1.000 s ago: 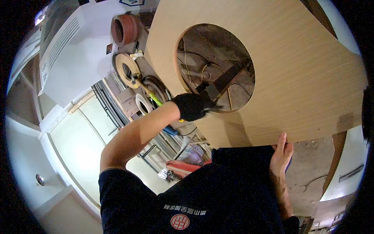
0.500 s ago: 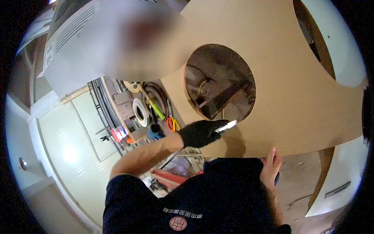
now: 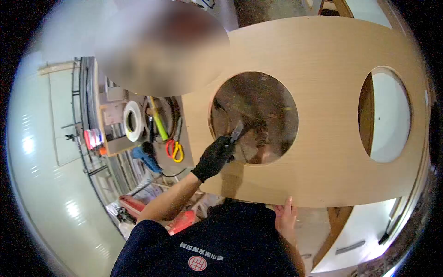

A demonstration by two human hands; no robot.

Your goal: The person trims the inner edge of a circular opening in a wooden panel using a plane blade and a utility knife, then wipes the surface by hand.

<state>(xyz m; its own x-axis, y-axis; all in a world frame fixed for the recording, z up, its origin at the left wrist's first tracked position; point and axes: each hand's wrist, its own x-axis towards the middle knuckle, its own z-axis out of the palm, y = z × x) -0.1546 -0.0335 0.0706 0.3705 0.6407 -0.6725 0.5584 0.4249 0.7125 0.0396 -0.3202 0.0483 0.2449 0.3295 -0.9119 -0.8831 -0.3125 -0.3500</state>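
Note:
My left hand [image 3: 214,158], in a black glove, is closed around a utility knife [image 3: 237,132]. Its blade points up and away, over the near left part of a round hole in a wood-grain board [image 3: 327,111]. Through that hole a dim, cluttered space shows. At the board's near edge my bare right hand [image 3: 287,217] grips the rim, a finger lying on the top face and the rest partly hidden below. A second round cut-out lies farther right in the board, with a white surface behind it.
Left of the board are scissors [image 3: 175,151] with red and yellow handles, a roll of white tape [image 3: 133,121], a green-handled tool [image 3: 159,124] and a blue power tool [image 3: 146,157]. A white panel [image 3: 360,240] stands at the lower right. A blurred patch covers the upper left.
My view has shifted, so the second cut-out shows whole. The knife has gone from the hole's near right edge to over its left part, blade now pointing more upward. My right hand stays at the board's edge.

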